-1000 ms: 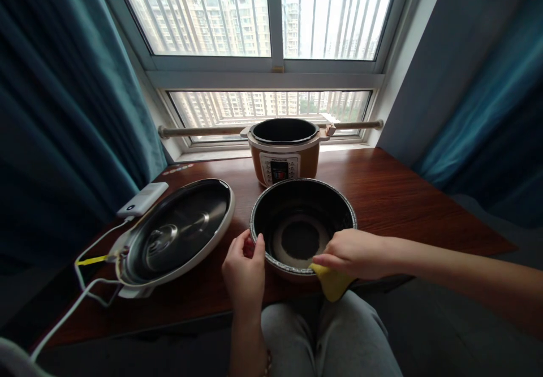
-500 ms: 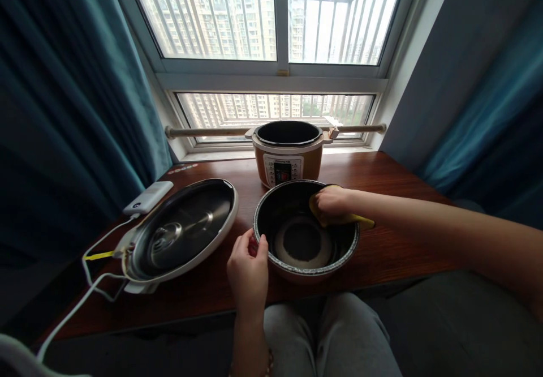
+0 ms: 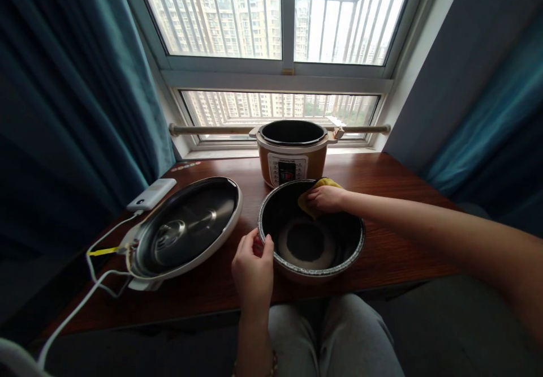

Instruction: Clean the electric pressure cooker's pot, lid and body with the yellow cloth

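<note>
A dark inner pot with a speckled rim stands on the wooden table in front of me. My left hand grips the pot's near left rim, thumb inside and fingers outside. My right hand presses a yellow cloth against the pot's far inner wall, fingers closed on it. Behind the pot stands the orange cooker body, open on top, with its control panel facing me.
The cooker lid lies upside down to the left, its shiny inside up. A white power bank with a white cable lies at the far left. Teal curtains hang on both sides; a window is behind. My grey-trousered knees are below the table edge.
My right hand has carried the yellow cloth from the pot's near right rim round to the far rim and then a little leftward. The left hand has kept its grip on the rim.
</note>
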`<action>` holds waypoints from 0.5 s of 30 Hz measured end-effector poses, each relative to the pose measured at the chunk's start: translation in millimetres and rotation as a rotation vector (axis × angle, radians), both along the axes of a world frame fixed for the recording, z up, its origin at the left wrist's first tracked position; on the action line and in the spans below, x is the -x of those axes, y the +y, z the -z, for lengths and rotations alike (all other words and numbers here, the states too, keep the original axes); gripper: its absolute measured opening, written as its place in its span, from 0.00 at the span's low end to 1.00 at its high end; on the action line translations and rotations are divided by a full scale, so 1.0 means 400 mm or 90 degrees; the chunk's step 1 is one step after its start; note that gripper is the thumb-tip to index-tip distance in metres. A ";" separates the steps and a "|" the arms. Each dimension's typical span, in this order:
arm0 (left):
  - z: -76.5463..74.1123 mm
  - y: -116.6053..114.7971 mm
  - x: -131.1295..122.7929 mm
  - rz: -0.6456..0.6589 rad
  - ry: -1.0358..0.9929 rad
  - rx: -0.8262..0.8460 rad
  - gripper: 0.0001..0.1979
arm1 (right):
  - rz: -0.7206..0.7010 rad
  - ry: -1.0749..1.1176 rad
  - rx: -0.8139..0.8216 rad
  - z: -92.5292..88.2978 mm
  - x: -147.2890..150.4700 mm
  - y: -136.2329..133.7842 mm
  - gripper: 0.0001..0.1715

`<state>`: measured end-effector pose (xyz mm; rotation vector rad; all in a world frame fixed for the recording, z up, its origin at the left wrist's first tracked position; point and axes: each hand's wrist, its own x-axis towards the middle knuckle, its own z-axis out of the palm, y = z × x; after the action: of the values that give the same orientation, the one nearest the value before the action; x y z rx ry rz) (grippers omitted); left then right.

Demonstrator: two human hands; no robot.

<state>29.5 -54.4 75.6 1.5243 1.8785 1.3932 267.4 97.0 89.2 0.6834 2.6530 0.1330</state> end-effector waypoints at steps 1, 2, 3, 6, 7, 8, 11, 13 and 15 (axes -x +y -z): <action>0.000 0.000 0.000 -0.001 -0.001 0.002 0.15 | 0.032 -0.014 0.005 0.003 -0.003 -0.012 0.13; 0.000 0.000 0.000 -0.002 0.000 0.004 0.15 | 0.068 -0.030 0.012 0.006 -0.005 -0.025 0.11; -0.001 0.000 0.001 -0.002 0.001 0.005 0.15 | 0.107 -0.048 0.020 0.007 -0.005 -0.038 0.08; -0.003 -0.001 0.002 -0.002 0.002 0.007 0.15 | 0.229 -0.109 0.057 0.011 0.000 -0.082 0.06; -0.004 -0.002 0.002 -0.001 0.002 0.007 0.15 | 0.268 -0.128 0.078 0.012 0.006 -0.097 0.07; -0.005 -0.003 0.002 0.000 0.002 0.007 0.15 | 0.304 -0.144 0.106 0.014 0.012 -0.112 0.10; -0.007 -0.005 0.001 -0.003 0.006 0.004 0.16 | 0.373 -0.160 0.239 0.008 0.040 -0.157 0.14; -0.007 -0.005 0.000 -0.007 0.007 0.005 0.16 | 0.382 -0.143 0.365 -0.008 0.064 -0.185 0.13; -0.006 -0.005 -0.002 -0.010 0.007 0.006 0.16 | 0.373 -0.101 0.500 -0.030 0.090 -0.210 0.10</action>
<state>30.2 -56.4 77.9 1.5189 1.9053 1.3838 231.5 12.9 101.0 1.0432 1.9875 -0.9115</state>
